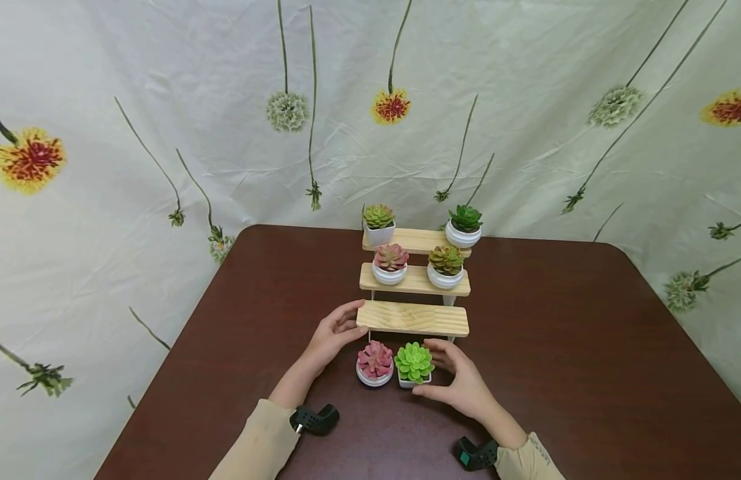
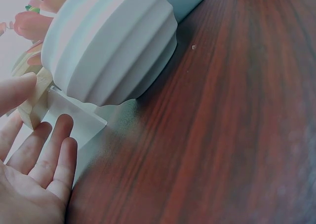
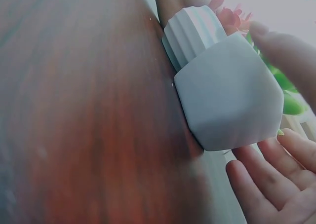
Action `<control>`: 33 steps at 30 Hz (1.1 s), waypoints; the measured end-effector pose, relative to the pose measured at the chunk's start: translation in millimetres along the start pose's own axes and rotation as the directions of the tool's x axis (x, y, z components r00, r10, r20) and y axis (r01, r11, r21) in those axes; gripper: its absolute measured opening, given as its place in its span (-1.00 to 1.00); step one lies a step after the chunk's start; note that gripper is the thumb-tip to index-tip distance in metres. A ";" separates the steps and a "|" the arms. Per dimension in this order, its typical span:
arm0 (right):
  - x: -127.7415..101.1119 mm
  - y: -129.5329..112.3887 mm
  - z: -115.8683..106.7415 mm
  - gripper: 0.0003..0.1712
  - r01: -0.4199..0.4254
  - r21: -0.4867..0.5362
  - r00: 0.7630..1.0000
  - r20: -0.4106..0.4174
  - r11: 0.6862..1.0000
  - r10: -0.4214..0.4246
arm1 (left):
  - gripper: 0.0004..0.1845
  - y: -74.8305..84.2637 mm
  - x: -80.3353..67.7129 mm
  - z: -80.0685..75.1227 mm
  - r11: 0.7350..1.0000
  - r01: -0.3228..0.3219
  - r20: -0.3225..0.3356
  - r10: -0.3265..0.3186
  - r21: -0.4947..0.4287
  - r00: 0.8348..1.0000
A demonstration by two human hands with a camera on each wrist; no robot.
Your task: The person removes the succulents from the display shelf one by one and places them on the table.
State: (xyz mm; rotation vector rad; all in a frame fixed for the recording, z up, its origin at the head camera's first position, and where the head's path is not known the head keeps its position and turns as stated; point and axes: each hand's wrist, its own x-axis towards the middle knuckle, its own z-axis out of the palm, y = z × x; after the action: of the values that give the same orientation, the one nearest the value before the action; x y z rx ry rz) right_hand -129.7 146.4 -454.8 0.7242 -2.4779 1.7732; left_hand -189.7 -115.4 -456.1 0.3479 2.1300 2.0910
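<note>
1. Risk, tipping: the right hand (image 1: 460, 380) cups the bright-green succulent pot (image 1: 414, 365), thumb at the near side, fingers behind. The right wrist view shows the fingers (image 3: 261, 184) loosely curved beside the faceted white pot wall, prob. not yet clamped on it, so I read this hand as open w/ a light touch. A lift from such a loose hold could let the pot slip or tilt.
2. Risk, knock-on: the pink succulent pot (image 1: 374, 364) stands just beside the green one, touching or nearly so (can't tell which). Dragging the green pot sideways could shove the pink one over.
3. Risk, stand: the left hand (image 1: 333, 335) holds the left end of the lowest wooden step (image 1: 413, 318), fingers curled over its edge. Leaning too hard there could rock the tiered stand (image 1: 415, 280), and the four pots on its upper two steps could topple.
4. Risk, clearance: the lowest step hangs right above and behind both desk pots. Raising the green one straight up may catch its leaves on the step's front edge.
5. Position: green pot sits on the brown desk (image 1: 586, 347), in front of the stand, inside the right hand's curve. Pink pot lies between the two hands, nearer the left. Left wrist view shows its ribbed wall close to the left palm but apart.
</note>
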 end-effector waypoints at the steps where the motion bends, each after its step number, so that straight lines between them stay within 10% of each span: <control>1: 0.2 0.2 -0.2 -0.17 0.013 0.007 1.000 -0.001 1.000 -0.013 | -0.45 0.1 0.2 0.0 1.000 0.000 -0.001 0.000 -0.001 1.000; 13: 8.3 -10.6 -7.3 -0.24 0.205 -0.010 0.973 -0.107 0.979 -0.205 | -0.45 1.2 2.1 0.0 1.000 -0.013 0.006 0.013 0.002 1.000; 33: 41.7 -19.2 -30.1 -0.39 0.160 -0.007 0.904 -0.401 0.987 -0.149 | -0.44 0.3 -1.0 -0.7 1.000 0.006 0.007 -0.006 -0.009 1.000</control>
State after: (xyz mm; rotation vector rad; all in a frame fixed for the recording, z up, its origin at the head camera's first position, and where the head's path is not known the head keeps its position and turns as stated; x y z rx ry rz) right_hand -167.5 153.5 -415.6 0.4799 -2.0741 1.6962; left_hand -188.9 -116.3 -455.9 0.3469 2.1146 2.0925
